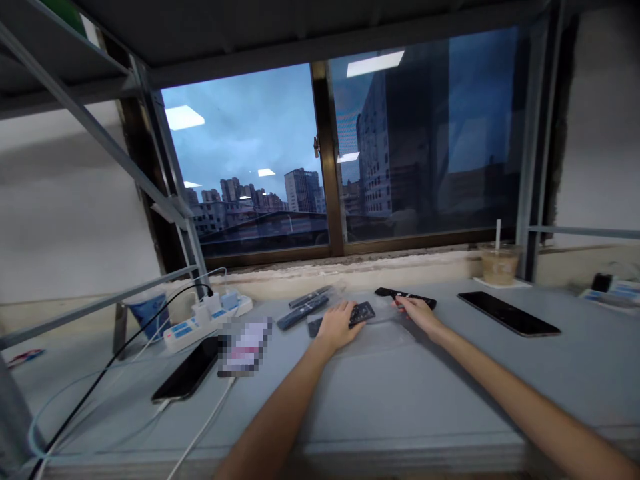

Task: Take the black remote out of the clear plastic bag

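Head camera, forward-down over table (400,400), facing window (250,167)

The worktop (450,400) ran up to a window (340,153) at its far edge. Toward the far middle, the left hand (337,325) rested on a remote (357,315), and the right hand (417,312) touched another remote (405,296) just to its right and slightly farther back. Two more remotes (305,307) lay left of the left hand. Farther left sat a power strip (205,321), with a phone (187,370) in front of it, nearer the person. To the right of the hands lay a tablet (507,313), and behind it, by the window, stood a cup (499,263).
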`<state>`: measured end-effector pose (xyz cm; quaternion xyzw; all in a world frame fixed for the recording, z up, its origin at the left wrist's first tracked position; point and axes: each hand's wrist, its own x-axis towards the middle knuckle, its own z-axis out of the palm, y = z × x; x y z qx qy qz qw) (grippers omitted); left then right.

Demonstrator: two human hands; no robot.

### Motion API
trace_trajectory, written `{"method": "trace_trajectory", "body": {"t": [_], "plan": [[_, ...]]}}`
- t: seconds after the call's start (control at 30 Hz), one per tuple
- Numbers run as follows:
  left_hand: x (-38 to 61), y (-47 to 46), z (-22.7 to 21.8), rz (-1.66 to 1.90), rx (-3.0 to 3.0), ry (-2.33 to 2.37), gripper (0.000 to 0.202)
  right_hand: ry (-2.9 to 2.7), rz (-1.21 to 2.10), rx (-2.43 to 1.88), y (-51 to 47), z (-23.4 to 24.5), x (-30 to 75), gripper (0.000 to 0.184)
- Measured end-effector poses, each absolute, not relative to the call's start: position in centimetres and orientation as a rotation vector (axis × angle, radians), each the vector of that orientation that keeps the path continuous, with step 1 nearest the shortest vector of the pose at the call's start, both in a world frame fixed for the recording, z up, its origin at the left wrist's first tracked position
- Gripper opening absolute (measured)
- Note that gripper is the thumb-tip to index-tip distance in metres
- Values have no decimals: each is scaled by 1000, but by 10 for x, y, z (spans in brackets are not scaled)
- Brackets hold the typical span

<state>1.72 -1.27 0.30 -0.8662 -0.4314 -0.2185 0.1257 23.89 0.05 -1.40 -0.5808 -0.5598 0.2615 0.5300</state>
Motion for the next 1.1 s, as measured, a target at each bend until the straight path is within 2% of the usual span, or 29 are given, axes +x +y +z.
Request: {"method": "trace_trajectory", "body": {"t": [0.53, 0.83, 1.1], "plan": [[18, -23, 10, -598, -2564, -1259, 36, -1526, 766, -1287, -20, 0, 235, 20], [19, -25, 11, -603, -2613, -1218, 36, -1649, 820, -1234, -25, 0, 231, 36], [20, -23, 9, -602, -2620, -1229, 36, -1644, 800, -1240, -25, 0, 228, 36]]}}
